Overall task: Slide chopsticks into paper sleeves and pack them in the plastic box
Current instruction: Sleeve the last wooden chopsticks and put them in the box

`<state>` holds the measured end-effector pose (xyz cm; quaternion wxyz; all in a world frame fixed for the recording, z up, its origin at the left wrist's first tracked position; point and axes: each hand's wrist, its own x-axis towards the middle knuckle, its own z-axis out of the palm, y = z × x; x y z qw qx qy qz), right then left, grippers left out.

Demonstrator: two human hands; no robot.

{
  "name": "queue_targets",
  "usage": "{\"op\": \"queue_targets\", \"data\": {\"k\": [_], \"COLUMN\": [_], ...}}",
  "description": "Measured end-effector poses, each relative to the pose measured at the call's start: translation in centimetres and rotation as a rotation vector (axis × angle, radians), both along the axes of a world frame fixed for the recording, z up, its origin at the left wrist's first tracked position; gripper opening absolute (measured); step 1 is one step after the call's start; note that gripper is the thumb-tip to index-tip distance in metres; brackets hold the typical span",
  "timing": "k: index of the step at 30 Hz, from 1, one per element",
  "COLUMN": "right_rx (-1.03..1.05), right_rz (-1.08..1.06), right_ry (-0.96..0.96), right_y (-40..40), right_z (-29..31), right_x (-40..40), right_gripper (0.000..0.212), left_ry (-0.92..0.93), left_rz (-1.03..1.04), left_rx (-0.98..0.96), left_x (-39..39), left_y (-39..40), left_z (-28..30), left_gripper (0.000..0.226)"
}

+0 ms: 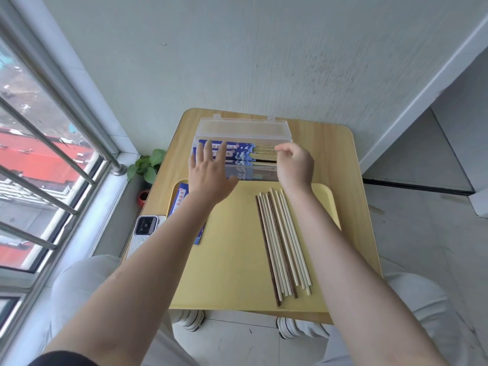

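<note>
A clear plastic box (pixel 244 128) stands open at the far side of the table, its lid tilted up behind. Inside lie several blue sleeved chopsticks (pixel 239 152), their bare ends pointing right. My left hand (pixel 208 173) hovers flat over the box's left part, fingers spread, holding nothing. My right hand (pixel 294 163) is over the box's right end, its fingers curled at the chopstick ends; whether it pinches them I cannot tell. Several loose chopsticks (pixel 281 241), pale and dark brown, lie on the yellow tray (pixel 232 273). Empty blue paper sleeves (pixel 181 196) lie at the tray's left, partly under my left forearm.
The tray rests on a small wooden table (pixel 340 154) against a white wall. A phone (pixel 145 225) lies at the table's left edge. A small plant in a red pot (pixel 146 167) sits by the barred window (pixel 52 159) on the left. My knees and shoes show below.
</note>
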<state>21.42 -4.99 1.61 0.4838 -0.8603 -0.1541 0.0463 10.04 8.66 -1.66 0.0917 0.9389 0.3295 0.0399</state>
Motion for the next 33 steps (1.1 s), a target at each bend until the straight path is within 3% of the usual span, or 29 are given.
{"op": "queue_targets", "data": {"k": [3,5,8,10,13,18,21,22,25,27,33], "right_rx": [-0.033,-0.171,-0.5,-0.626,-0.664,-0.59,-0.396,-0.32,-0.078,0.099,0.248], "right_rz": [0.091,0.211,0.424,0.524,0.571,0.522,0.46,0.438,0.409,0.403,0.349], "right_ry": [0.021,0.061,0.057,0.057,0.043,0.1,0.253,0.307,0.528,0.676,0.722], "right_y": [-0.6,-0.9,-1.1,-1.3,-1.6,-2.4,-3.0,-3.2,-4.1,-4.7,-6.2], "right_z": [-1.2,-2.5,-5.2,-6.2,-7.0,-6.7,-6.5,-6.4,-6.0,-5.5,-4.9], "right_x": [-1.8,-3.4,-5.8,-7.8,-9.9,-11.7,-12.0,-12.0,-12.3,-12.5,-11.8], "right_gripper": [0.028,0.026,0.021,0.026,0.037,0.028,0.021,0.019,0.018,0.019,0.019], "left_ry": [-0.261,-0.22,0.07,0.163,0.198,0.105,-0.042,-0.14,-0.485,-0.648,-0.774], "left_rz": [0.092,0.216,0.24,0.215,0.221,0.223,0.338,0.404,0.531,0.559,0.596], "left_rx": [0.006,-0.109,-0.144,-0.123,-0.165,-0.262,-0.552,-0.737,-1.378,-1.632,-1.832], "left_x": [-1.8,-3.3,-6.0,-7.6,-8.4,-9.0,-9.4,-9.4,-9.6,-9.9,-9.3], "left_y": [-0.7,-1.6,-2.9,-3.5,-4.3,-5.1,-5.3,-5.4,-6.3,-6.9,-8.4], "left_z": [0.7,0.5,-1.6,-3.2,-4.1,-3.7,-3.5,-3.1,-1.8,-1.3,-1.0], "left_gripper": [0.035,0.017,0.027,0.035,0.035,0.035,0.039,0.037,0.004,0.005,0.004]}}
